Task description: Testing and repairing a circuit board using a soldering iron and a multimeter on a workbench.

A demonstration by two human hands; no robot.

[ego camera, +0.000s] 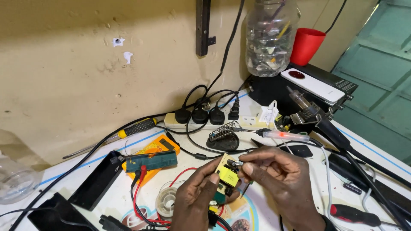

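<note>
My left hand [198,197] holds a small circuit board [226,173] upright by its lower edge; the board carries a yellow transformer and dark components. My right hand [280,174] pinches a small cylindrical part at the board's top right corner with thumb and forefinger. Both hands hover over the white bench near its front. A soldering iron [286,136] with a glowing red spot in its clear handle rests in a coiled wire stand [224,136] just behind my hands.
A yellow multimeter [155,150] with a green board on it and red and black leads lies left. A solder spool [166,200], a power strip [205,119] with plugs, screwdrivers [132,129], a hot-air tool [319,119], a plastic jar and a red cup [306,45] surround them.
</note>
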